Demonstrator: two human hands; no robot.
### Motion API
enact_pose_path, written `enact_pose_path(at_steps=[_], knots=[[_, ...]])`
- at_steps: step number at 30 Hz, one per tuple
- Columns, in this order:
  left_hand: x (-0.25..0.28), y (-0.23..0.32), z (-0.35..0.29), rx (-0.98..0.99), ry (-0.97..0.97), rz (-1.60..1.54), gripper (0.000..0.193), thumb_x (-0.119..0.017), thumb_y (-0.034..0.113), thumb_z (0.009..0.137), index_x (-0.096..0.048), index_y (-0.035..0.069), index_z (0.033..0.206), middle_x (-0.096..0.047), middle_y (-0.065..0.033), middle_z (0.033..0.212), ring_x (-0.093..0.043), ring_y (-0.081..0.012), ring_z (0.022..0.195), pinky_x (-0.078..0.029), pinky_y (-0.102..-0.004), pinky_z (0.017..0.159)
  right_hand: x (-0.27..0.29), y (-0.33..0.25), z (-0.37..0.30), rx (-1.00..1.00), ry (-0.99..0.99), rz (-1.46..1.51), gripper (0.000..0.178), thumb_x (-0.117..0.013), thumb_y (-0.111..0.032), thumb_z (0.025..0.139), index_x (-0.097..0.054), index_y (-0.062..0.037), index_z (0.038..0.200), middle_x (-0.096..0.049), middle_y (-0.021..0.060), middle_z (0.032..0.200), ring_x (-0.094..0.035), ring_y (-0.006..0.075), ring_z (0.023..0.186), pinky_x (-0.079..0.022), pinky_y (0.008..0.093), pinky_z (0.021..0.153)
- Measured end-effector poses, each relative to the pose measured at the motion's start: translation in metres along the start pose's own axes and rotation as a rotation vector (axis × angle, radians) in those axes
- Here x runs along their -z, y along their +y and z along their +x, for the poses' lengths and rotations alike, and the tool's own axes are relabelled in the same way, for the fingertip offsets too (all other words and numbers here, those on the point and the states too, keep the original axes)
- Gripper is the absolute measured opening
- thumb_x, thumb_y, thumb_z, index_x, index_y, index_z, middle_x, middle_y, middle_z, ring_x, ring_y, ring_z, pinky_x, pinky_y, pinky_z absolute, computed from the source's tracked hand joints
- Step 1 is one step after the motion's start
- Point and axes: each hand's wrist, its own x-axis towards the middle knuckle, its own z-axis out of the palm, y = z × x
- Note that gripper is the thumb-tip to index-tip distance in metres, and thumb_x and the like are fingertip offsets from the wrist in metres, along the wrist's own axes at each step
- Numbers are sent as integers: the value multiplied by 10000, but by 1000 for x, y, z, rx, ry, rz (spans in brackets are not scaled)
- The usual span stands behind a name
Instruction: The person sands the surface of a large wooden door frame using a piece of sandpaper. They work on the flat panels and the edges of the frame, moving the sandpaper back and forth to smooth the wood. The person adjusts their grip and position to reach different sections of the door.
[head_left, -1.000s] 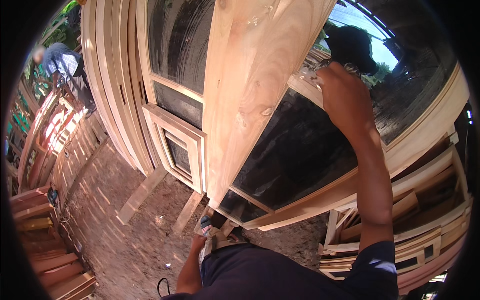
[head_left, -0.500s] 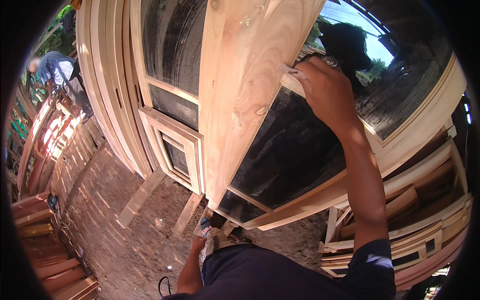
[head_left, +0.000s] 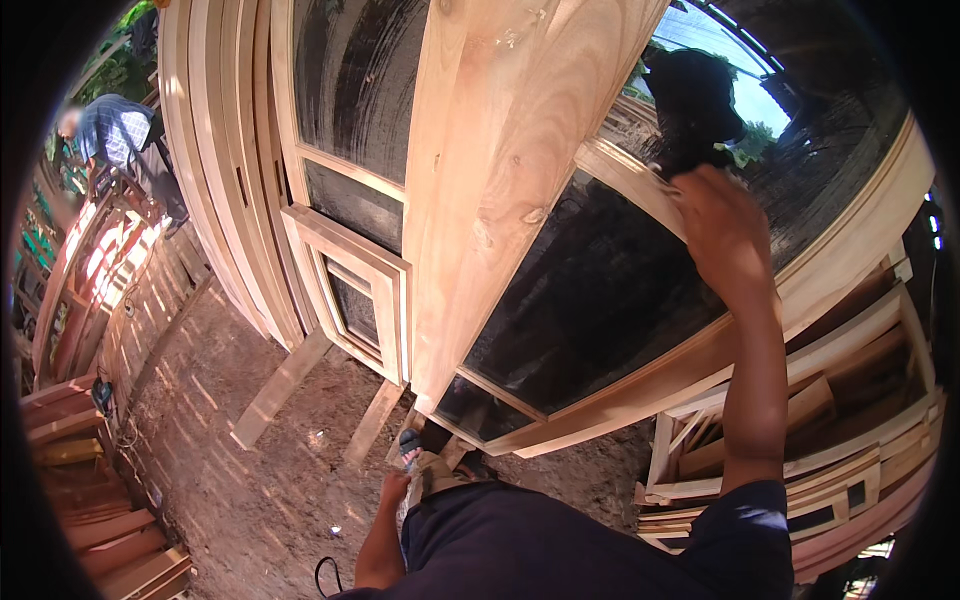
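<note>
My right hand [head_left: 725, 225] is at the crossbar [head_left: 625, 180] of a pale wooden frame with dark, smeared glass [head_left: 595, 290]. Its fingers are closed and bent against the rail and the upper pane; motion blurs them. A thin whitish scrap, cloth or paper, was sticking out of these fingers a moment earlier; now only a light speck shows at the fingertips. Low beside my body hangs my left hand [head_left: 396, 488], small in view and away from the frame, its fingers too unclear to read. The upper pane [head_left: 830, 190] mirrors a dark head shape and sky.
More wooden frames [head_left: 225, 150] lean upright at the left, with a small square frame [head_left: 350, 290] in front. Planks [head_left: 285, 390] lie on the dirt floor [head_left: 240, 480]. Stacked frames [head_left: 800, 440] stand at right, reddish timber [head_left: 110, 520] at lower left. A person [head_left: 115, 135] bends at far left.
My right hand has moved right along the crossbar, away from the wide wooden board's edge. The whitish scrap no longer sticks out plainly. My left hand has hardly moved.
</note>
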Motion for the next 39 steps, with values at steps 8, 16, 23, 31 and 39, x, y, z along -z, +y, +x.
enact_pose_path(at_steps=[8, 16, 23, 31, 39], knots=[[-2, -27, -4, -161, 35, 218, 102, -609, 144, 782, -700, 108, 811, -673, -162, 783, -676, -355, 748, -544, -480, 665, 32, 40, -73, -104, 8, 52, 225, -621, 49, 790, -635, -43, 994, -613, 123, 909, -613, 385, 867, -493, 480, 719], [34, 19, 49, 281, -16, -224, 254, -688, 253, 822, -726, 42, 958, -713, -149, 845, -691, -285, 786, -541, -403, 698, -45, -9, 18, 118, 213, 24, 42, -567, -37, 832, -580, -77, 833, -572, 83, 837, -638, 321, 779, -473, 449, 808], [49, 24, 34, 251, 190, -387, 332, -726, 278, 828, -709, -20, 974, -717, -130, 853, -681, -204, 788, -537, -348, 716, -10, 21, -46, -34, 152, -57, 53, -595, -15, 816, -596, -54, 853, -601, 95, 858, -628, 343, 799, -462, 470, 807], [36, -57, -9, -221, -36, 375, 311, -697, 284, 836, -719, -14, 925, -708, -178, 838, -703, -235, 787, -546, -356, 729, 20, 38, -77, -42, 172, 35, 182, -638, 20, 776, -631, -60, 938, -611, 95, 889, -615, 344, 840, -442, 460, 814], [150, 202, 88, -208, 222, -565, 381, -668, 249, 914, -609, -22, 1175, -707, -159, 941, -695, -253, 854, -537, -356, 763, -34, -51, -6, 170, 210, 175, 28, -607, -106, 829, -622, -86, 842, -569, 66, 872, -632, 213, 898, -410, 494, 940]])
